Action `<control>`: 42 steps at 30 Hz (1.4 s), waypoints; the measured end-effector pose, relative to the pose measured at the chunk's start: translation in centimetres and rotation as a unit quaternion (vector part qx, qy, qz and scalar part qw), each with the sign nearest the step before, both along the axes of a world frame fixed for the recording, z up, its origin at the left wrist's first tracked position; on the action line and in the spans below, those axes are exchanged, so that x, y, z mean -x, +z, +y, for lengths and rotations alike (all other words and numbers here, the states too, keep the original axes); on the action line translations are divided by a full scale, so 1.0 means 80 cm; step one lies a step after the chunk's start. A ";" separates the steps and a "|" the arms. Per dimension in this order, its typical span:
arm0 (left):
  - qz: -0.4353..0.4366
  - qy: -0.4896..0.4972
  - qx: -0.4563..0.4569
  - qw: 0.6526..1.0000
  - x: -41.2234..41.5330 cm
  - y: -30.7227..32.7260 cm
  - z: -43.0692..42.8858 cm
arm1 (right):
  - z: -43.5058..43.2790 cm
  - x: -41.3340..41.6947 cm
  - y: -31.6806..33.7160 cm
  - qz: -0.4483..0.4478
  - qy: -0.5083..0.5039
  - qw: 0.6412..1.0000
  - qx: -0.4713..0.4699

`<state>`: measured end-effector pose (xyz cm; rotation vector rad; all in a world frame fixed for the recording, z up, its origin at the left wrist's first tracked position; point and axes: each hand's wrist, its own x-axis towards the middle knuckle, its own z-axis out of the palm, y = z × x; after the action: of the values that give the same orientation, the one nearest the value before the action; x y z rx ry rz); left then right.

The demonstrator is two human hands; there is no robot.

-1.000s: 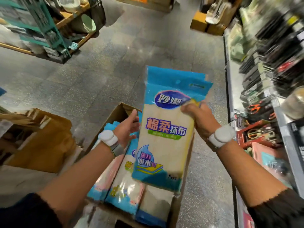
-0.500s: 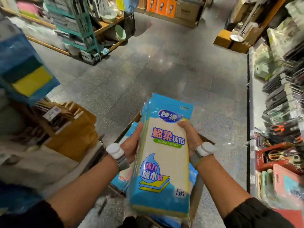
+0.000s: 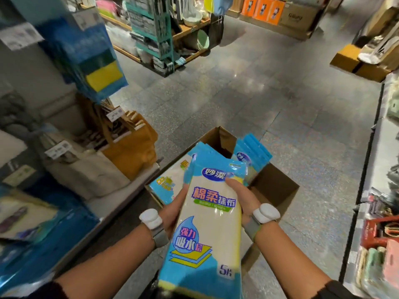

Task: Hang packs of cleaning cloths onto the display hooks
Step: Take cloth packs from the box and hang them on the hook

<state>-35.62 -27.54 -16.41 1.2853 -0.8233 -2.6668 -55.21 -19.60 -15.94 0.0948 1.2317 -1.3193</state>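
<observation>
I hold a stack of cleaning cloth packs (image 3: 207,225), blue and cream with printed labels, upright in front of me. My left hand (image 3: 174,209) grips the stack's left edge from behind. My right hand (image 3: 243,198) grips the right edge, thumb laid across the front pack near its blue header. Below them an open cardboard box (image 3: 274,186) on the floor holds more packs (image 3: 250,154). Blue packs with a yellow patch (image 3: 95,61) hang, blurred, from the display at the upper left; the hooks themselves are not visible.
Shelving at the left carries folded bags (image 3: 131,145) and price tags. A low display edge (image 3: 367,169) with scissors and red items runs along the right. Grey tiled floor (image 3: 248,83) stretches ahead to a green rack (image 3: 155,33) and cardboard boxes (image 3: 356,63).
My view has swung left and the hanging display has come into frame. The stack has dropped lower and nearer my body, and my left hand has moved from near the box onto the stack's left edge.
</observation>
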 end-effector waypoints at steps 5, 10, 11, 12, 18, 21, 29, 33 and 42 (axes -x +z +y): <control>0.001 0.027 0.000 1.000 -0.034 0.002 0.027 | 0.015 -0.014 0.002 -0.003 0.041 0.999 -0.011; -0.035 0.030 -0.008 0.999 -0.077 0.003 0.040 | 0.017 -0.038 0.015 0.004 0.099 0.995 -0.015; -0.040 0.026 -0.008 0.999 -0.081 0.001 0.040 | 0.016 -0.039 0.018 0.009 0.110 0.994 -0.018; -0.043 0.033 -0.011 0.998 -0.091 0.003 0.040 | 0.013 -0.045 0.022 0.015 0.123 0.992 -0.019; -0.039 0.109 0.006 0.993 -0.149 0.002 0.030 | -0.019 -0.108 0.042 0.060 0.155 0.986 0.021; -0.068 0.141 0.012 0.988 -0.194 0.004 0.025 | -0.046 -0.155 0.036 0.075 0.205 0.976 0.010; -0.084 0.184 0.032 0.979 -0.354 0.006 0.005 | -0.106 -0.302 0.042 0.102 0.314 0.944 0.000; -0.041 0.265 0.035 0.963 -0.451 0.009 -0.011 | -0.152 -0.410 0.075 0.101 0.301 0.947 0.052; -0.004 0.363 0.026 0.931 -0.610 0.005 -0.037 | -0.251 -0.571 0.055 0.201 0.281 0.937 0.054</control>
<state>13.17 -30.50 -16.01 1.2619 -0.3108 -2.0320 -9.54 -39.66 -11.57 -0.5959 1.3849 -0.9152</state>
